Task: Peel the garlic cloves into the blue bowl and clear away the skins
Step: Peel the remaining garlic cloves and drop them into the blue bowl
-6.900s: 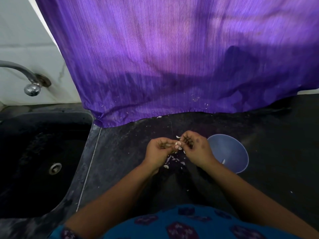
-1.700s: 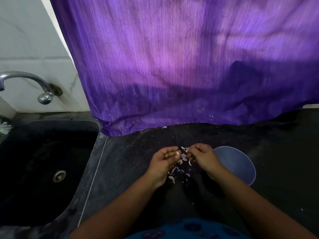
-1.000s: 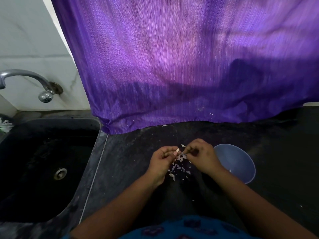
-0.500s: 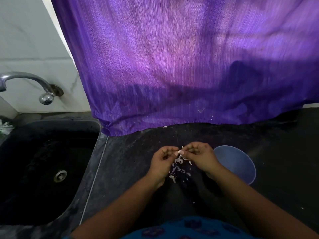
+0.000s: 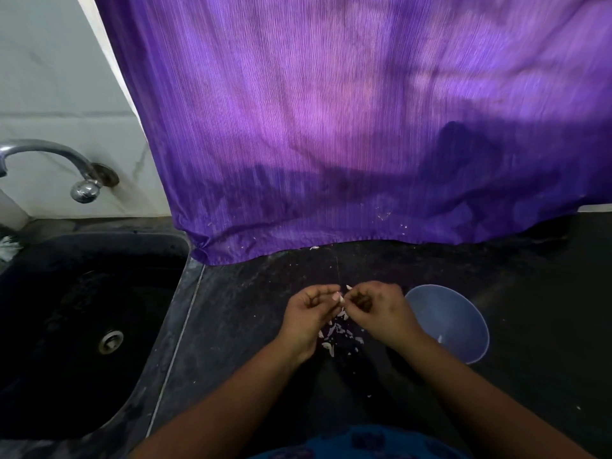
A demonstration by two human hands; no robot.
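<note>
Hands are held close together over the dark table point(image 5: 251, 313), near the middle of the view. The left hand point(image 5: 308, 318) is curled, and a small pale garlic clove point(image 5: 337, 297) is pinched at its fingertips. The right hand point(image 5: 377, 309) is curled too, and its fingertips are pressed against the same clove, so the clove is held between both hands. A thin pale bit of skin point(image 5: 348, 287) is seen sticking up just above the clove.

Under the hands, a little pile of garlic skins point(image 5: 334, 336) is spread on the table. Some pieces are white and some look purple.

The blue bowl point(image 5: 453, 323) is set on the table just to the right of the right hand. One small pale piece point(image 5: 439, 339) is seen inside it, but what it is cannot be told.

A big purple cloth point(image 5: 331, 127) is hung at the far side, and its bottom edge is laid on the table. A black sink point(image 5: 82, 326) is sunk into the left side, and a shiny tap point(image 5: 66, 164) is fixed on the wall above it.
</note>
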